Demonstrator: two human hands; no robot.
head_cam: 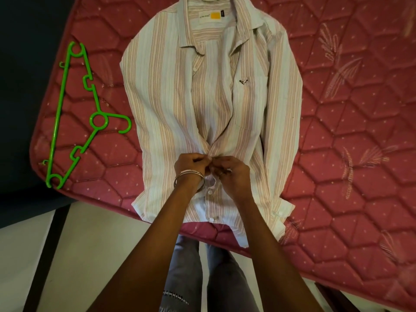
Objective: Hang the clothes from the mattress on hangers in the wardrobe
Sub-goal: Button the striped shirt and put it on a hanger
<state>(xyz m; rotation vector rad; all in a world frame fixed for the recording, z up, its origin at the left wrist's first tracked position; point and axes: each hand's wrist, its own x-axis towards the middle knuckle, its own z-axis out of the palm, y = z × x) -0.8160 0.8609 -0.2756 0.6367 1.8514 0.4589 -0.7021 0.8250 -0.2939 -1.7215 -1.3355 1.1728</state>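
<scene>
Both hands at frame centre: left hand (191, 164) and right hand (231, 171), fingers curled, pinch striped shirt (162, 104) placket. Yellow collar label (210, 16), writing unreadable.

bare arms, silver bangles (189, 179) on L wrist, grey jeans (180, 278)

Pink quilted mattress (337, 131), striped shirt (168, 97) spread flat on it, green hanger (59, 109) lying beside the shirt

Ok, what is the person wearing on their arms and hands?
Both forearms are bare, with no sleeves. The left hand has thin silver bangles around its wrist. The right hand has a thin ring on one finger. No gloves or watch show.
</scene>
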